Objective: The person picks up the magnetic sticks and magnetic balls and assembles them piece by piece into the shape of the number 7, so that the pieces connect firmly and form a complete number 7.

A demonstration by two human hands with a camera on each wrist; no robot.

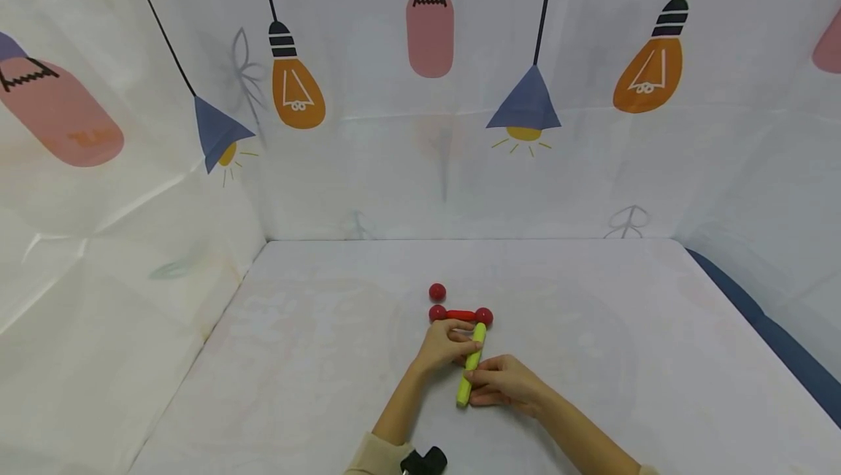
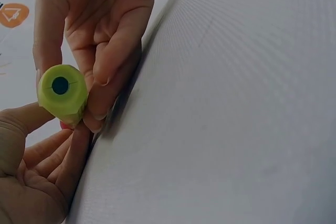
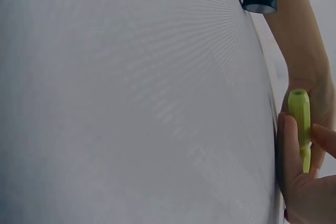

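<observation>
Both hands pinch one yellow-green rod (image 1: 471, 361) just above the white table. Around its far half are the fingers of the left hand (image 1: 444, 344); the right hand (image 1: 511, 386) grips the near half. A dark round core shows in the near end of the rod (image 2: 61, 85) in the left wrist view. A red rod (image 1: 461, 315) lies just beyond, with a red ball (image 1: 437, 312) at its left end and another red ball (image 1: 484, 316) at its right end. The yellow-green rod's far end is right at that right ball; whether they touch I cannot tell.
A loose red ball (image 1: 436, 292) sits behind the left ball. The white table (image 1: 315, 358) meets a white sheet wall (image 1: 368, 168) printed with lamps at the back, and more sheeting flanks it. A black device (image 1: 424, 462) is on the left wrist.
</observation>
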